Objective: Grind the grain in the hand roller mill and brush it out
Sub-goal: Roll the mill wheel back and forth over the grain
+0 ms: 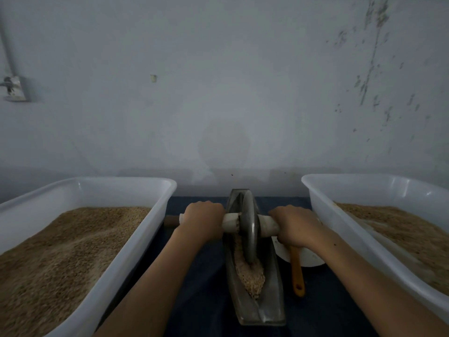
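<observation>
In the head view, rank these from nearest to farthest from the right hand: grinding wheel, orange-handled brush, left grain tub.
From the right hand:
1. Orange-handled brush, directly below the hand, beside the trough.
2. Grinding wheel, on the axle toward centre.
3. Left grain tub, far side, beyond the left hand.

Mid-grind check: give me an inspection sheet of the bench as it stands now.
Surface: dark cloth under everything.
Job's things: wheel stands in the trough, in the grain; left tub and right tub hold grain.
Clutter: white bowl and orange handle right of the trough.
Hands: left hand and right hand grip the axle on either side of the wheel.
Cables: nothing seen.
Surroundings: stained wall; fitting at far left.
</observation>
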Motion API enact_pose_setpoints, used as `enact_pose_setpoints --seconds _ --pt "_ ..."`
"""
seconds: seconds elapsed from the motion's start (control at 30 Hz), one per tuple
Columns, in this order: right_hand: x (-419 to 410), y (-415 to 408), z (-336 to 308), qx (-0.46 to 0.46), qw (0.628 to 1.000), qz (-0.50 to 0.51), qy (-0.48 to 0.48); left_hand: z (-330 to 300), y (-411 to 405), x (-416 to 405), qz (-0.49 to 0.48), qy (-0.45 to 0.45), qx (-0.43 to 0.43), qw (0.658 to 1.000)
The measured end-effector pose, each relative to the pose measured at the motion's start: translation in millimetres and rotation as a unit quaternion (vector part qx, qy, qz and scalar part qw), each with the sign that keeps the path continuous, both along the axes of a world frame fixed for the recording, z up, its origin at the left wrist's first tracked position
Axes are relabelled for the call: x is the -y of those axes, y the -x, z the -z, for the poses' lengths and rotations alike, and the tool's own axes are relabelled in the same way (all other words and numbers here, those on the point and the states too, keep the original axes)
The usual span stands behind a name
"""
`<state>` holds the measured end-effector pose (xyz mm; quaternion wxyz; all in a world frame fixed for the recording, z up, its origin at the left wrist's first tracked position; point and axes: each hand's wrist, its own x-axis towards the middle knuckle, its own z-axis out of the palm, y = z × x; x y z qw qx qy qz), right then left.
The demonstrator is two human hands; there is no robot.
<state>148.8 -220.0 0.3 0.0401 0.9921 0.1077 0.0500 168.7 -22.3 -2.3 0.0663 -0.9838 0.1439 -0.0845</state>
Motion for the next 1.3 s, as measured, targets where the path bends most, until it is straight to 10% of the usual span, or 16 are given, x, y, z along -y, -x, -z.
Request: enact_pose_setpoints --seconds 0.27,0.6,1.0,1.3 --pt "-5 1 5 0.098 0.995 -0.002 -0.014 4 -1 -2 -0.004 0.027 0.023 0.999" --pt "0 8 -9 -0.068 0.997 -0.017 0.045 -7 -2 -6 -0.012 0.064 -0.232 0.971" --pt "-4 -2 10 0.123 0.992 0.005 -0.001 6 -2 1 -0.022 0.036 0.058 0.997" --pt "-5 3 -7 0.011 0.999 -0.016 0.045 -5 2 -7 -0.020 0.016 -0.111 0.993"
